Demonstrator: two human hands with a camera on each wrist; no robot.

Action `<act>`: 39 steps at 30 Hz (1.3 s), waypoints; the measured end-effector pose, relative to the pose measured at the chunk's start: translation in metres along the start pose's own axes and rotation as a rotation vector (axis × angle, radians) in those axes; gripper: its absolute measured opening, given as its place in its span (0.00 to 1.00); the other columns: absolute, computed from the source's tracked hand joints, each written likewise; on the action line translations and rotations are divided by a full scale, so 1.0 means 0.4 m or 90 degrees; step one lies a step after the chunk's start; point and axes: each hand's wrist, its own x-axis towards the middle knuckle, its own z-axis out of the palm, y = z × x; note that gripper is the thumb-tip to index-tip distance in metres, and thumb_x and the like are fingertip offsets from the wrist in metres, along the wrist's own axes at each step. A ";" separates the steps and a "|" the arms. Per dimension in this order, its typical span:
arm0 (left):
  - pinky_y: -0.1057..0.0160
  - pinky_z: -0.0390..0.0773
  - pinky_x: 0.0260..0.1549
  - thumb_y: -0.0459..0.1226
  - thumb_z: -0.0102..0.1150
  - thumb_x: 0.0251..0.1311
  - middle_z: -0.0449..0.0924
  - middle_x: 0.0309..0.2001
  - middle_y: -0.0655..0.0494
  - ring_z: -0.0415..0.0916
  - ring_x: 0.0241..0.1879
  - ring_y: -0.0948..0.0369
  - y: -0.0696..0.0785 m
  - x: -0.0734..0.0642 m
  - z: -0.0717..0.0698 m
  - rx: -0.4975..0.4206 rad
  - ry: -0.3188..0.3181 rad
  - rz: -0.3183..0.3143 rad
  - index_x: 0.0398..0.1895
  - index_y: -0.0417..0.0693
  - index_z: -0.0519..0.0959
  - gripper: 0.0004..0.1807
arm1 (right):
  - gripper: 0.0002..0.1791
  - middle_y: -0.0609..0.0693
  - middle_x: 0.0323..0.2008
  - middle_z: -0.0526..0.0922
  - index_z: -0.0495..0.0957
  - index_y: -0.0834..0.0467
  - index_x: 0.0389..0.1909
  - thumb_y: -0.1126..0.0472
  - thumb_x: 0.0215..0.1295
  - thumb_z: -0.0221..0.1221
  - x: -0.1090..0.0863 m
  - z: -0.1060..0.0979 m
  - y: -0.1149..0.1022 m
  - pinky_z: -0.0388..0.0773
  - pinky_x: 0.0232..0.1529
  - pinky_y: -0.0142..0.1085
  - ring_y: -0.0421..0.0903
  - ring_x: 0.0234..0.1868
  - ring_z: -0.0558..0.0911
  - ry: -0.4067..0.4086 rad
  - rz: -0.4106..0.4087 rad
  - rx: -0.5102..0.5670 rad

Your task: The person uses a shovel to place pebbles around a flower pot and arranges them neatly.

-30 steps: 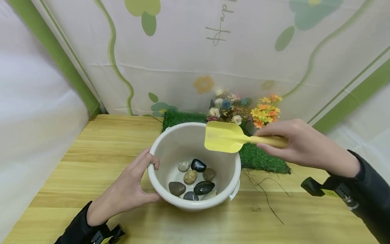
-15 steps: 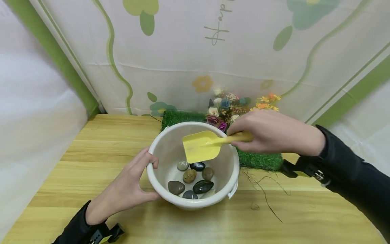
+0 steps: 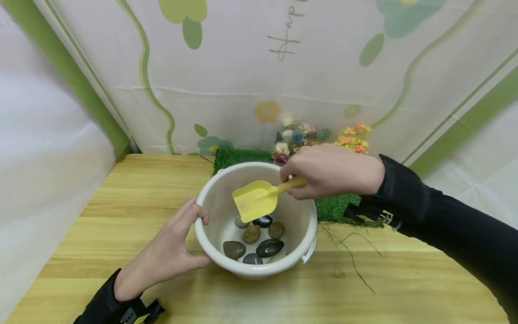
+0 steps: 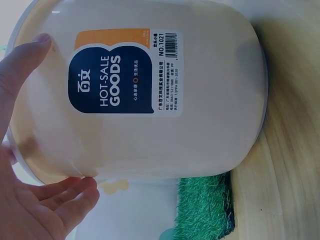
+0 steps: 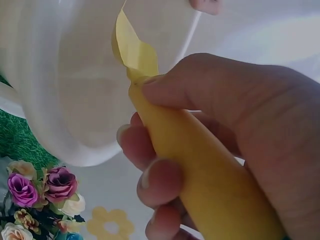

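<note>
A white plastic bucket (image 3: 259,272) stands on the wooden table, with several smooth stones (image 3: 270,248) in grey, brown and black lying on its bottom. My left hand (image 3: 167,252) grips the bucket's left rim, fingers hooked over the edge and thumb against the outer side. A printed label (image 4: 122,70) shows on the bucket's wall in the left wrist view. My right hand (image 3: 328,171) holds a small yellow shovel (image 3: 256,201) by its handle, thumb along the top and fingers curled beneath. Over the bucket's mouth, the shovel's blade tilts down to the left and partly hides the pale stone.
Behind the bucket lies a green artificial grass mat (image 3: 243,155) with mixed flowers (image 3: 297,135) and orange-yellow flowers (image 3: 352,138) on it. Thin dark strands (image 3: 354,261) lie on the wooden table (image 3: 133,207) right of the bucket. A printed white curtain (image 3: 226,63) closes off the back.
My right hand has moved left with the shovel, from the bucket's right rim to over its opening, and the blade now tips downward. My left hand stays on the rim.
</note>
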 end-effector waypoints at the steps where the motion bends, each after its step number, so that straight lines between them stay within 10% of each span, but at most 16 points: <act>1: 0.60 0.76 0.39 0.44 0.75 0.31 0.61 0.58 0.53 0.60 0.59 0.53 0.000 0.000 0.000 -0.001 0.000 0.000 0.40 0.52 0.62 0.34 | 0.02 0.38 0.19 0.71 0.77 0.43 0.30 0.55 0.55 0.59 0.003 0.003 0.000 0.66 0.16 0.33 0.37 0.18 0.67 -0.006 0.000 0.001; 27: 0.61 0.77 0.37 0.46 0.75 0.33 0.62 0.57 0.53 0.62 0.57 0.54 -0.001 0.000 0.002 0.004 0.009 0.006 0.40 0.52 0.63 0.33 | 0.15 0.44 0.17 0.52 0.62 0.50 0.17 0.58 0.54 0.58 0.085 0.037 -0.036 0.55 0.20 0.33 0.39 0.17 0.56 -0.147 -0.031 -0.011; 39: 0.59 0.75 0.41 0.47 0.75 0.32 0.62 0.58 0.53 0.61 0.58 0.53 -0.002 0.000 0.003 0.014 0.014 0.016 0.40 0.52 0.63 0.34 | 0.08 0.42 0.14 0.63 0.68 0.50 0.17 0.65 0.45 0.57 0.141 0.079 -0.069 0.63 0.16 0.32 0.39 0.15 0.65 -0.220 -0.013 -0.061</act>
